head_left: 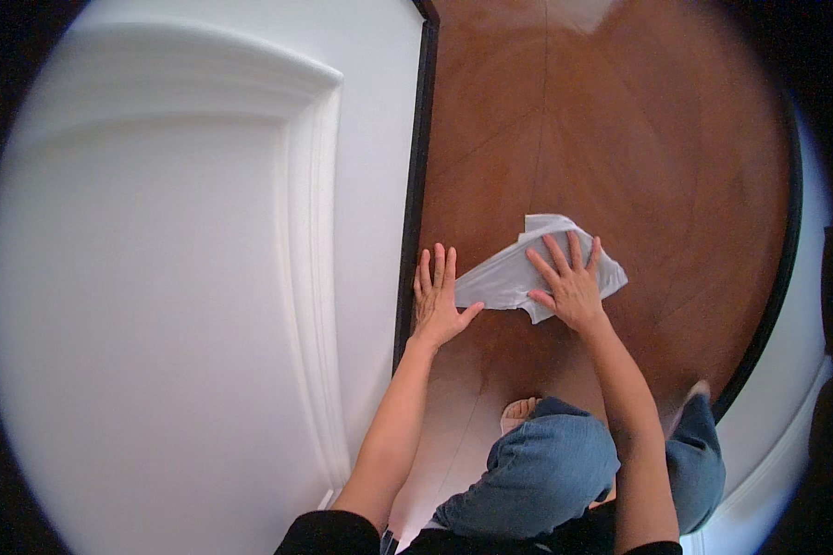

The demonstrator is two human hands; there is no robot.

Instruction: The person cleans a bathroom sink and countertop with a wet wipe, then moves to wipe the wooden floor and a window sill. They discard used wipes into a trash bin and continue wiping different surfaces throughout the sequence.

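Observation:
A thin white cloth [493,281] lies spread and creased on the reddish-brown floor [486,152]. My right hand [570,284] rests flat on the cloth's right part, fingers spread, pressing it without a grasp. At the cloth's left end is my left hand [442,295], fingers apart and pointing forward, beside the black baseboard strip [416,180]. The cloth's narrow tip meets the left hand near the thumb; whether it runs under the palm cannot be told.
A white panelled wall or door [201,277] with raised moulding stands on the left. Another black baseboard [770,298] curves along the right. My bent knee in blue jeans [555,465] and a sandalled foot [520,411] are close below the hands.

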